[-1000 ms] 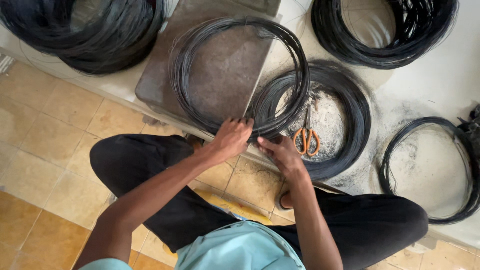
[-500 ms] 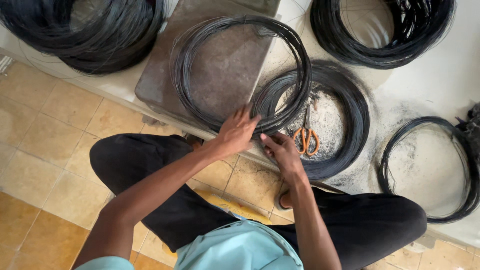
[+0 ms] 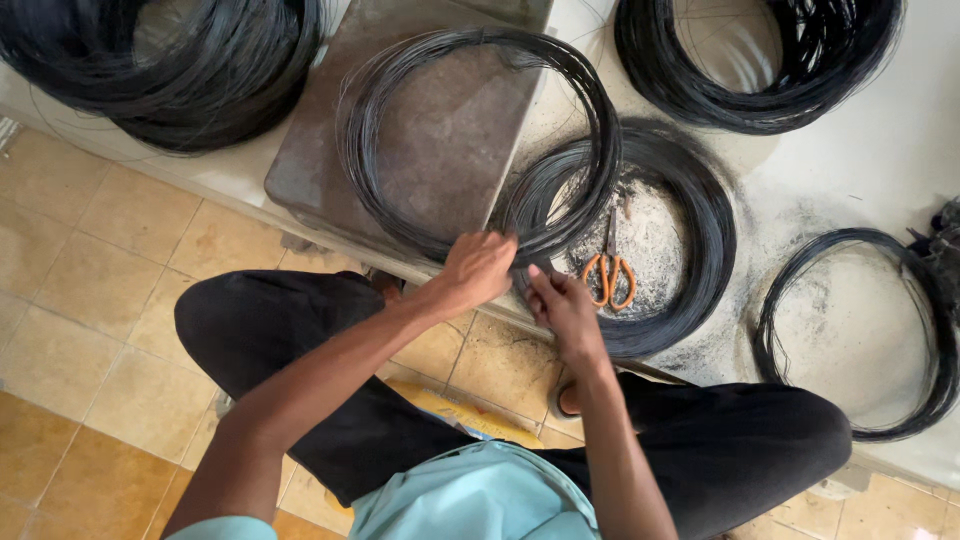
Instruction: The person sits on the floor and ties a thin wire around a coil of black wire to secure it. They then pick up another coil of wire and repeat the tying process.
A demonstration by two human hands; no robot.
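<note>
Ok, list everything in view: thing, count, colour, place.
wire coils: six, black; two overlapping at centre under the hands, two at the top corners, one at right, one on the grey slab.
scissors: one, orange handles, inside the centre-right coil.
slab: one, grey-brown, top centre.
floor tiles: tan, left and bottom.
trousers: black, bottom.
shirt: light blue, bottom centre.
left hand: on the centre coil's near edge.
right hand: beside it, on the same wire.

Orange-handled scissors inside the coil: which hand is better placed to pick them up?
Probably the right hand: it sits just beside the scissors, while the left hand is farther away, gripping the thin wire coil.
</note>
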